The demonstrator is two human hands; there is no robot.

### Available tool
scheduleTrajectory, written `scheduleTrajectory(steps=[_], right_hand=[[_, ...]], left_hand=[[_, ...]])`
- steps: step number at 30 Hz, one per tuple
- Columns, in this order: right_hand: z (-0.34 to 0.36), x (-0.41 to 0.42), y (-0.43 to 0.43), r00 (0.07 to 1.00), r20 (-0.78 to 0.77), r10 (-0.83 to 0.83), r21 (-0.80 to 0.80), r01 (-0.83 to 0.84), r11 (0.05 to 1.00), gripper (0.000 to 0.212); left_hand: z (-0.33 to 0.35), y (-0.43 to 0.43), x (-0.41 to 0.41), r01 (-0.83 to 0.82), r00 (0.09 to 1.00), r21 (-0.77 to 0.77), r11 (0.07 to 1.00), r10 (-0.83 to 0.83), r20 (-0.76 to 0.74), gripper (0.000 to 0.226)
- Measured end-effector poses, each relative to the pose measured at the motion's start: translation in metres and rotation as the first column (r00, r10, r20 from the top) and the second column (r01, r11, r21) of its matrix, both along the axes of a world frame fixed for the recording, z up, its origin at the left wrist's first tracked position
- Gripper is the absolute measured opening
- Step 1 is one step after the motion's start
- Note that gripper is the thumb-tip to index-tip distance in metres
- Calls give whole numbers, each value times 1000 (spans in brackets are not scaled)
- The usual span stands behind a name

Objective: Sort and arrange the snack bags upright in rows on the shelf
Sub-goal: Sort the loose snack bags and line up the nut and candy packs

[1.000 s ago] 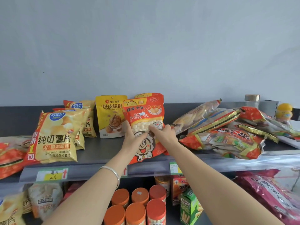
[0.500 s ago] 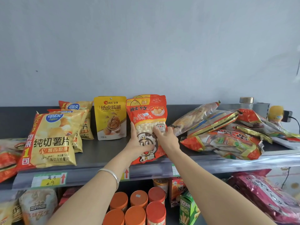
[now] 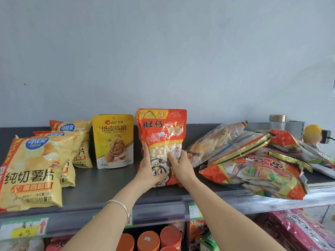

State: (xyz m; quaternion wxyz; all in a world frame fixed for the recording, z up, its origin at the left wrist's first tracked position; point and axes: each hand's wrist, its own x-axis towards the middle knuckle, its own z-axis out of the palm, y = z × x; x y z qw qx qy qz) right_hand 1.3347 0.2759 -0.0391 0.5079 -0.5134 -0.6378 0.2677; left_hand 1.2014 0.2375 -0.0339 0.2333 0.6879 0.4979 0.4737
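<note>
A red snack bag (image 3: 163, 131) with a clear window of small white balls stands upright mid-shelf, a second like it right behind. My left hand (image 3: 149, 169) grips its lower left side and my right hand (image 3: 181, 164) presses its lower right front. Left of it a yellow walnut bag (image 3: 113, 140) stands upright. Further left, yellow chip bags (image 3: 30, 171) stand in a row one behind another. To the right, a pile of red and clear snack bags (image 3: 253, 160) lies flat on the dark shelf (image 3: 101, 185).
A glass jar (image 3: 277, 122) and a yellow round object (image 3: 312, 133) stand at the back right by the grey wall. The shelf below holds orange-lidded cans (image 3: 159, 238), a green box (image 3: 208, 241) and pink bags (image 3: 304, 230). Price tags (image 3: 23, 228) line the shelf's front edge.
Both hands have pushed the red bag back from the shelf's front edge and tipped it from a lean to upright. The camera moved closer.
</note>
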Motion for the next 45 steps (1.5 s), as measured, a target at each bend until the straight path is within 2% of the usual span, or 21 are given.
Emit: scheduleTrajectory(steps=[2,4,6,8,11,16,20,24,30,33,35,38,40,42,45], right_hand=[[-2,3,1,999,48,-7,-12,7,1000,53],[-1,4,-3,996,83,-15,5,14,1000,52],[0,3,-8,990,135,-50,28,46,999,63],[1,2,-12,946,278,-169,46,163,986,72],[2,0,-18,825,456,-334,90,331,939,76],[14,-2,-28,720,510,-471,214,424,880,65],[26,-1,-34,749,471,-466,269,381,885,46],[34,-3,-32,785,457,-418,274,322,906,55],[49,-2,-9,890,286,-355,223,298,928,76],[58,1,10,965,98,-245,98,235,967,90],[63,6,25,983,-63,-172,16,173,985,97],[72,15,49,943,-330,-33,-75,9,997,96],[76,19,63,900,-432,60,-87,-108,990,86],[77,23,74,865,-486,124,-105,-198,975,73],[77,25,85,813,-553,185,-172,-328,929,60]], left_hand=[[3,-4,2,0,993,-23,1000,2,117,116],[7,-7,4,-26,954,-41,999,37,298,98],[9,-7,6,-27,929,-79,996,54,366,81],[10,-9,10,-13,942,-126,992,54,330,74],[10,-13,13,-6,956,-152,988,50,289,73],[11,-19,9,11,963,-207,978,46,265,73],[15,-19,2,0,970,-206,978,50,237,73],[22,-12,-9,-36,967,-197,980,84,242,71],[41,15,-21,-68,924,-162,984,123,362,70],[49,36,-22,-39,886,-204,978,128,446,81],[52,50,-21,-22,862,-222,975,131,489,91],[55,73,-22,45,821,-228,973,94,563,107],[56,88,-22,114,765,-225,968,59,642,114],[55,97,-18,171,698,-209,963,31,715,109],[54,104,-12,235,680,-169,957,-38,732,83]])
